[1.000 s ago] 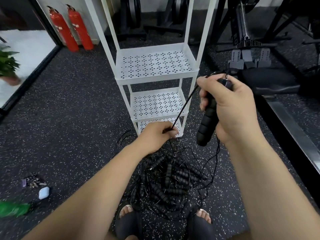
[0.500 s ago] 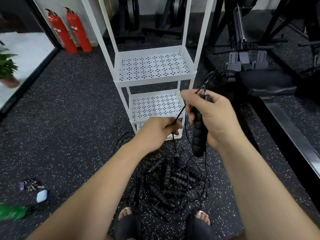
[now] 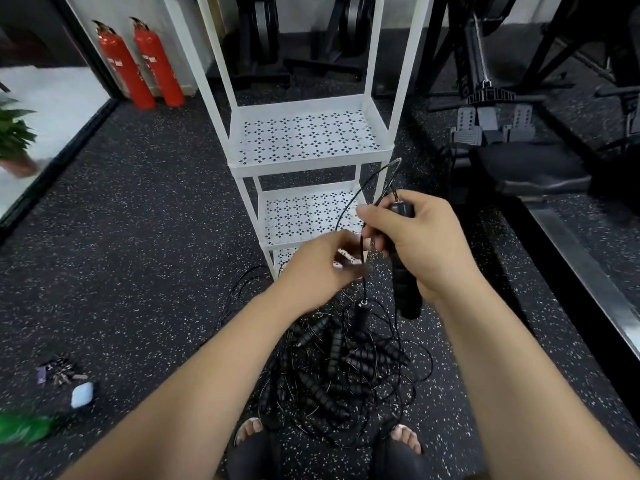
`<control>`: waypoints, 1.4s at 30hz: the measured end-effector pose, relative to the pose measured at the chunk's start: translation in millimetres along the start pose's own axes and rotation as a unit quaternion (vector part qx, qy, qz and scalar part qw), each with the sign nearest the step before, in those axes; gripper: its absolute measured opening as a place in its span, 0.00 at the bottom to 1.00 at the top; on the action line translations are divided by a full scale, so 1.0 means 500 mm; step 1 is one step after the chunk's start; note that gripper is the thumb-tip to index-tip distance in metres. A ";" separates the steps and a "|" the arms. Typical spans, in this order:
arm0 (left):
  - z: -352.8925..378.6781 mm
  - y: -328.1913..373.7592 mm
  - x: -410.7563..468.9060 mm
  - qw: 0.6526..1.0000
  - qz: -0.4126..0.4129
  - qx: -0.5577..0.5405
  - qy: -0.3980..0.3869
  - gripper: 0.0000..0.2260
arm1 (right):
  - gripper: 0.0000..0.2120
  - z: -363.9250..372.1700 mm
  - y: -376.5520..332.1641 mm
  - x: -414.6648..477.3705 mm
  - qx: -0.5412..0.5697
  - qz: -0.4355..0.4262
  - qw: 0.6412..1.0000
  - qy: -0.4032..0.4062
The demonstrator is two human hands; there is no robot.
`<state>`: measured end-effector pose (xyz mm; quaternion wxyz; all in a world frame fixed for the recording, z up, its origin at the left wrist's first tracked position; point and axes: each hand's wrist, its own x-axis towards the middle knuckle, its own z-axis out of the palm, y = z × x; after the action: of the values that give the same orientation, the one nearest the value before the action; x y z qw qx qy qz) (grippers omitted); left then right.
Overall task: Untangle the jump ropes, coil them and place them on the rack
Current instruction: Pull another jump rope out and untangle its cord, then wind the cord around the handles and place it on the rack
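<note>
In the frame's centre the right hand (image 3: 427,242) grips a black handle (image 3: 406,292) upright. The left hand (image 3: 320,268), beside it, perhaps pinches the thin cord (image 3: 359,197); blur hides its fingers. Tangled jump ropes (image 3: 339,372) lie below, the white rack (image 3: 304,164) above.

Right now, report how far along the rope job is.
Nothing done: the rack's visible shelves hold no rope. In hand: right hand grips one handle; left hand, blurred, is at its cord. Left: the tangled pile on the floor, plus all coiling.
</note>
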<state>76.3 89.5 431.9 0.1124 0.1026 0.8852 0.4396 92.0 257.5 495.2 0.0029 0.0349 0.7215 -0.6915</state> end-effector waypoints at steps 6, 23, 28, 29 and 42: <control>0.119 -0.101 -0.005 0.984 -0.140 0.047 -0.102 0.18 | 0.12 -0.012 -0.013 -0.001 0.009 0.001 1.000 0.018; 0.221 -0.100 0.006 0.994 -0.098 -0.010 -0.035 0.11 | 0.11 -0.050 -0.036 -0.001 0.078 -0.009 0.996 0.033; 0.152 -0.056 0.008 0.994 -0.100 0.009 -0.043 0.09 | 0.10 -0.057 -0.031 0.008 0.101 -0.001 0.994 0.050; 0.136 -0.044 0.004 0.994 -0.094 0.017 -0.045 0.10 | 0.10 -0.055 -0.029 0.008 0.106 0.001 0.993 0.050; -0.044 0.045 -0.058 0.997 -0.042 -0.069 -0.011 0.09 | 0.19 -0.016 0.004 0.009 0.149 0.116 0.982 0.001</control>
<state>99.3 78.1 465.8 0.1476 0.0622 0.8549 0.4936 87.7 265.9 493.4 0.0772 0.1189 0.6016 -0.7861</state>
